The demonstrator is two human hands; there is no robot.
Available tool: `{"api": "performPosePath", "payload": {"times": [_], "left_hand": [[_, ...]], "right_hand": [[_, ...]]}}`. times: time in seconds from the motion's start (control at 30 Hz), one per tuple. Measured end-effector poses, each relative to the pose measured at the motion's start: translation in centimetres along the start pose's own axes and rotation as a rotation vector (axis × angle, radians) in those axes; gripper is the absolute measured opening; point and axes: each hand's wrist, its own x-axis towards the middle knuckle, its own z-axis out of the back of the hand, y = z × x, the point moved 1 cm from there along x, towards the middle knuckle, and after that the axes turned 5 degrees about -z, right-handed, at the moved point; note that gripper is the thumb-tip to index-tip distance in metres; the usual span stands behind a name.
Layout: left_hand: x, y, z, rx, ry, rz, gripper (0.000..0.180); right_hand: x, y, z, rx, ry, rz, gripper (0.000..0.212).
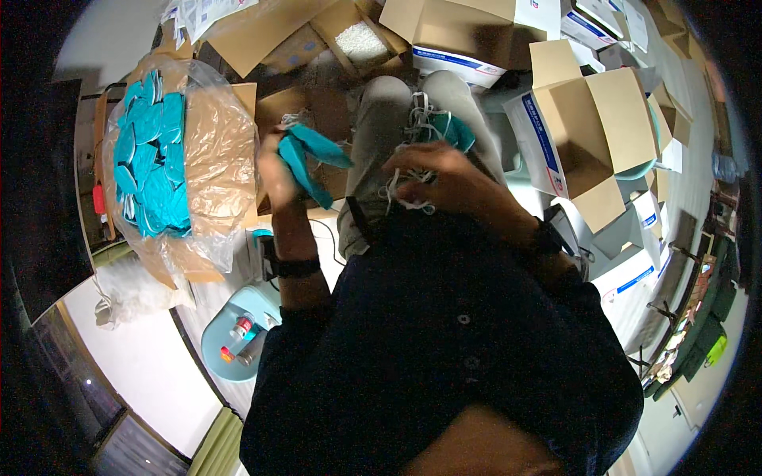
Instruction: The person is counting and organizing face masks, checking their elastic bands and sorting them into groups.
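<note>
My left hand [275, 170] is closed on a folded teal fabric piece [308, 155] that splits into two flaps, held out over an opened carton. White strings [413, 181] tangle at my right hand [446, 176], whose curled fingers close on them above my lap. Another teal fabric piece [454, 132] lies on my thighs, partly covered by more loose white strings and my right hand. To the left, a pile of similar teal pieces [151, 159] sits in a carton lined with a clear plastic bag [218, 163].
Opened cartons [583, 127] crowd the right side, and another [456, 36] stands ahead of my knees. A box of white bits [359, 41] is at the far middle. At lower left, a light-blue stool [218, 337] bears a plastic bottle [236, 337].
</note>
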Motion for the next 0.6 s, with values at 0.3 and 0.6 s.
{"api": "performPosePath", "payload": {"times": [0.3, 0.6], "left_hand": [[-5.0, 3.7, -6.5, -0.028, 0.309, 0.121, 0.026], [-6.5, 4.0, -12.0, 0.684, 0.694, -0.496, 0.018]], "right_hand": [[-2.7, -2.3, 8.3, -0.079, -0.197, -0.376, 0.048], [-1.0, -3.6, 6.8, 0.051, -0.129, -0.462, 0.04]]}}
